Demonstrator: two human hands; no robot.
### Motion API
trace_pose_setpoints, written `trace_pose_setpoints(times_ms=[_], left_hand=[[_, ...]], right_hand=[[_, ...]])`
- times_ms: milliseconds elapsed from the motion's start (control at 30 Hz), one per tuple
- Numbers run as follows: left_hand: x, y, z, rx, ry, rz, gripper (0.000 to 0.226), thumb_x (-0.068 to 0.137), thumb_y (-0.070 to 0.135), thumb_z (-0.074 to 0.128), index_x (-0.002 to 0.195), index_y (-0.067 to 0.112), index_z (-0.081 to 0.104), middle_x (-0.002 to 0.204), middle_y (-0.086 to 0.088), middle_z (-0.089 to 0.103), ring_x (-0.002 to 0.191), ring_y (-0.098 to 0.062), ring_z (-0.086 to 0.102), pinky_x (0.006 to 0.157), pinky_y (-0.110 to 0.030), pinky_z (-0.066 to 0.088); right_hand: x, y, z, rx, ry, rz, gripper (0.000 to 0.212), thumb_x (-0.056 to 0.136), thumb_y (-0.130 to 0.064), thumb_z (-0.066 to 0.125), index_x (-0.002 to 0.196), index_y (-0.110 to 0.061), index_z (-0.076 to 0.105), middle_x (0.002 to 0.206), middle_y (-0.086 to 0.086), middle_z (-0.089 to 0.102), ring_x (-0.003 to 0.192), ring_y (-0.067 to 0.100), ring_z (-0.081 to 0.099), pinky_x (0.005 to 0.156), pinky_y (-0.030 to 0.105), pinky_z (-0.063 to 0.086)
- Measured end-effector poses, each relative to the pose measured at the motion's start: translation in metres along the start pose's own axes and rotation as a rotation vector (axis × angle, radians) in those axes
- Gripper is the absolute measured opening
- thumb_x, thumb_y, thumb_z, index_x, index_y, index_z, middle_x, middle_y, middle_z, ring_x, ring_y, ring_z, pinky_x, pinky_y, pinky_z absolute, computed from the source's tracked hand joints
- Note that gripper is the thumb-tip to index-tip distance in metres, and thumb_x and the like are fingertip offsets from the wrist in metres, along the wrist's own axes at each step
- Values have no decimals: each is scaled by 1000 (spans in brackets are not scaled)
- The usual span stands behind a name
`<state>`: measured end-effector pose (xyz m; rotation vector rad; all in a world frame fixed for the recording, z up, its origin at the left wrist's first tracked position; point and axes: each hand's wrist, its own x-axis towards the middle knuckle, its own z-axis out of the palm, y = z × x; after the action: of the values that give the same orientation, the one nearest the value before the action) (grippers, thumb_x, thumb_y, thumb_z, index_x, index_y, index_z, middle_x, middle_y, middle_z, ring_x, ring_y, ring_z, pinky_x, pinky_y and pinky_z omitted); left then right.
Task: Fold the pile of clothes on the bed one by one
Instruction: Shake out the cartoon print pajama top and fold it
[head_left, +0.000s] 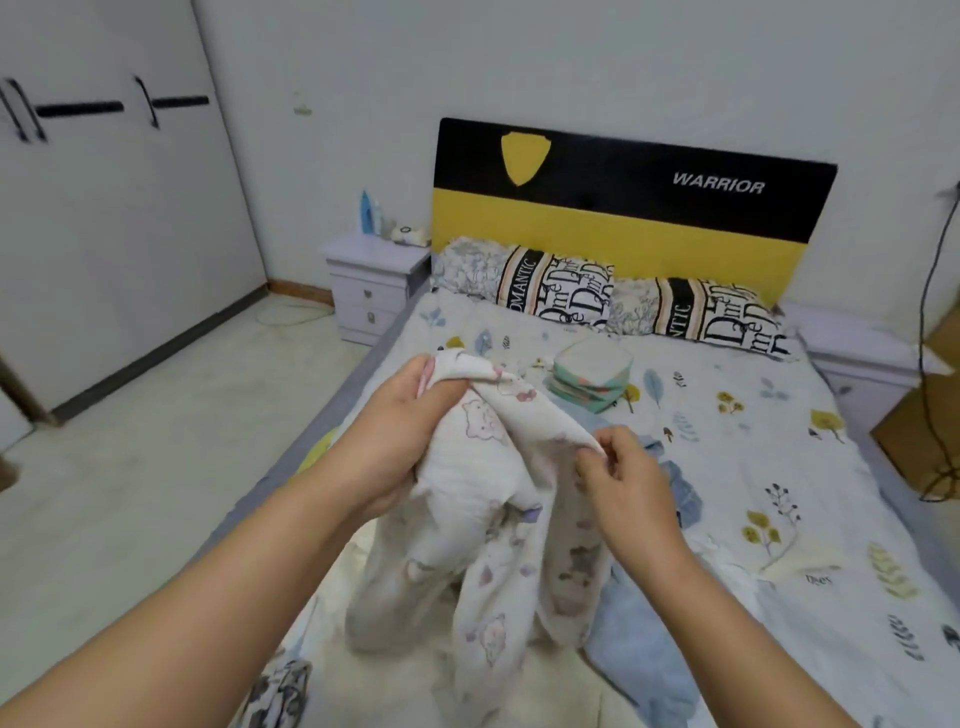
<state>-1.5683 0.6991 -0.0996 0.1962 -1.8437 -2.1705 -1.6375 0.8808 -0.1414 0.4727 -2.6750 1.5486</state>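
Observation:
A white garment with pale pink and purple bear prints hangs above the near part of the bed. My left hand grips its upper edge in a fist. My right hand pinches another part of that edge between thumb and fingers. The cloth droops down onto the bed. Beneath it lies the pile: a light blue garment and a dark-patterned one at the lower left. A folded stack of green-edged clothes sits further up the bed.
Two lettered pillows lie against the black and yellow headboard. A white nightstand with bottles stands left of the bed. A wardrobe lines the left wall. A cardboard box and a black cable are at the right edge.

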Motion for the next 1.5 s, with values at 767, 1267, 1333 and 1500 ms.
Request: trace_pose_setpoints(times_ms=[767, 1267, 1333, 1500], left_hand=[[-96, 72, 30, 439, 57, -45, 97, 70, 55, 68, 146, 36, 12, 153, 4, 15, 140, -17, 22, 111, -41, 28], [-105, 139, 86, 489, -183, 360, 17, 84, 6, 59, 97, 14, 65, 96, -6, 66, 83, -12, 58, 73, -25, 45], [-110, 138, 93, 615, -208, 315, 12, 77, 16, 70, 85, 16, 61, 85, -2, 62, 77, -13, 55, 66, -27, 42], [-120, 127, 95, 550, -432, 80, 20, 71, 10, 67, 83, 20, 55, 82, -3, 60, 67, -13, 58, 54, -25, 47]], right_hand=[[-76, -172, -173, 976, -129, 109, 21, 90, -20, 53, 88, -13, 73, 86, 9, 74, 78, 21, 72, 58, 35, 58], [-133, -99, -143, 343, -19, 453, 53, 88, -23, 60, 136, -10, 42, 122, 9, 52, 104, 24, 51, 86, 38, 41], [-138, -116, -137, 330, 93, 218, 55, 89, -36, 57, 138, -27, 35, 136, 2, 42, 117, 18, 44, 89, 36, 37], [-139, -142, -124, 273, -82, 9, 44, 77, -46, 67, 116, -28, 55, 107, -1, 60, 86, 9, 61, 60, 21, 53]])
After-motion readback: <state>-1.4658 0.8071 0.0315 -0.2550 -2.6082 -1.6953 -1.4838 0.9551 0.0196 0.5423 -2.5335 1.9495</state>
